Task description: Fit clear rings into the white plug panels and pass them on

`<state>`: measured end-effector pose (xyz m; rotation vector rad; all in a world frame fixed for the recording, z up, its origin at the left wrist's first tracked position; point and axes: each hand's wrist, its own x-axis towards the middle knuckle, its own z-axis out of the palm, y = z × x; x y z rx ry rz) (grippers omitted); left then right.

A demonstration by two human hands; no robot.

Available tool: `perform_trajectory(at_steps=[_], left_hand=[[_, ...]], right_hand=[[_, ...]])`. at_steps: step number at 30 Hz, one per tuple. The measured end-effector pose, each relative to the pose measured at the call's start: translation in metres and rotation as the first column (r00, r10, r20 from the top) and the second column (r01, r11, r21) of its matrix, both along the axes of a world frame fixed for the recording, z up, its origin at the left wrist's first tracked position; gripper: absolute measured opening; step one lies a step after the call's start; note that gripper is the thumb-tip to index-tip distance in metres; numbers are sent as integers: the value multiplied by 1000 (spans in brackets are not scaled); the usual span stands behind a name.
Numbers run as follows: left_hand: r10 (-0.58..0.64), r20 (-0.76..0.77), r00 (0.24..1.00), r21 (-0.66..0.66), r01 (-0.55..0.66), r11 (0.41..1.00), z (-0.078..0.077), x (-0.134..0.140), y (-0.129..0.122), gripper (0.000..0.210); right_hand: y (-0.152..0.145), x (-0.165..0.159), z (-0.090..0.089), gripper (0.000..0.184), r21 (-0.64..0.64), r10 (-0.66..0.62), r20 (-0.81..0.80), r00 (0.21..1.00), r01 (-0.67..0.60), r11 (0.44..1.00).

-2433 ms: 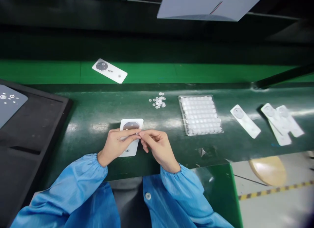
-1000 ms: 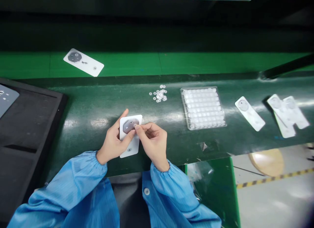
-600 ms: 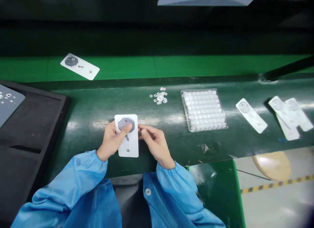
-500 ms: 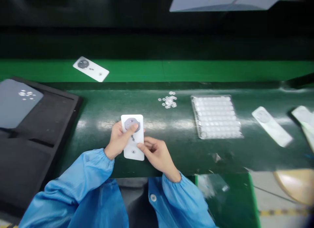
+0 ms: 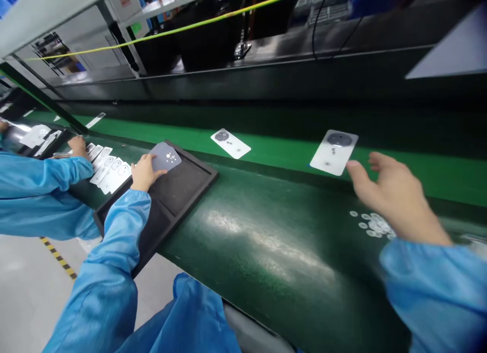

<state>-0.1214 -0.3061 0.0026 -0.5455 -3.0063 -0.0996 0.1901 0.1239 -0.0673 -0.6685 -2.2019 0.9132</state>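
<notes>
My left hand reaches out to the left and grips the near edge of a grey panel that lies in a black tray. My right hand hovers with fingers spread and nothing in it, just right of a white card with a grey disc lying on the bright green conveyor belt. A little pile of small clear discs sits on the dark green bench below that hand. A second white card lies further left on the belt.
A co-worker in a blue sleeve sits at my left, one hand on a row of white cards. Beyond the belt runs a dark machine frame with a yellow line. Grey floor with striped tape is at lower left.
My view has swung left. The white card has left my hands and lies on the belt. My left hand has moved to the grey panel in the tray; my right hand has opened.
</notes>
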Motion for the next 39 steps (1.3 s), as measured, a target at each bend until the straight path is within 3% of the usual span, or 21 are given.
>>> perform_trajectory(at_steps=[2, 3, 6, 9, 11, 13, 15, 16, 18, 20, 22, 23, 26, 27, 29, 32, 36, 39], left_hand=[[-16, -77, 997, -7, 15, 1000, -3, -5, -9, 54], [-17, -124, 992, 12, 18, 1000, -2, -4, -10, 49], [-9, -161, 987, 96, 24, 995, 11, 3, -5, 37], [-53, -180, 982, 134, 78, 988, 29, 30, 9, 28], [-128, -226, 966, 148, 164, 975, 35, 67, 26, 22], [-279, -226, 933, 161, 318, 934, 30, 118, 46, 16], [-549, -177, 817, 184, 576, 797, 19, 174, 67, 12], [-664, -148, 733, 239, 678, 695, 11, 199, 76, 11], [-798, -103, 593, 410, 756, 509, -3, 238, 90, 3], [-823, -37, 566, 615, 662, 428, -18, 257, 103, 28], [-810, 135, 570, 805, 413, 425, -32, 263, 115, 65], [-804, 263, 533, 858, 252, 448, -39, 263, 122, 72], [-773, 563, 292, 824, -125, 553, -58, 267, 138, 49], [-755, 612, 237, 791, -200, 578, -62, 269, 142, 41], [-727, 657, 199, 745, -319, 586, -69, 276, 146, 38], [-707, 676, 207, 710, -437, 551, -74, 284, 147, 40], [-700, 667, 255, 716, -479, 508, -76, 286, 147, 38], [-724, 642, 254, 744, -436, 507, -75, 285, 147, 39]], right_hand=[[-38, 11, 2, 42, 87, -116, 128, 985, 105, 991], [-59, 16, 4, 43, 83, -102, 149, 984, 90, 992], [-120, 27, 9, 41, -25, 82, 108, 991, -80, 996], [-165, 26, 13, 36, -197, 213, 54, 976, -198, 960], [-191, 20, 16, 37, -405, 285, -5, 958, -263, 876], [-212, 15, 19, 43, -611, 311, -131, 941, -324, 723], [-227, 15, 20, 48, -708, 252, -265, 931, -365, 604], [-230, 18, 20, 45, -719, 198, -299, 933, -357, 597], [-227, 32, 17, 39, -716, 95, -288, 953, -280, 639], [-216, 55, 14, 36, -709, 59, -228, 972, -207, 674], [-204, 79, 13, 35, -728, 137, -182, 974, -227, 646], [-200, 90, 13, 35, -738, 198, -164, 966, -254, 626], [-192, 108, 14, 34, -719, 302, -88, 949, -271, 640], [-192, 110, 14, 33, -698, 305, -62, 950, -260, 668], [-193, 110, 15, 32, -663, 291, -33, 956, -239, 710], [-194, 108, 14, 31, -662, 292, -31, 956, -239, 711], [-196, 112, 14, 29, -689, 295, -39, 955, -239, 684], [-197, 118, 16, 29, -650, 264, 41, 964, -175, 740]])
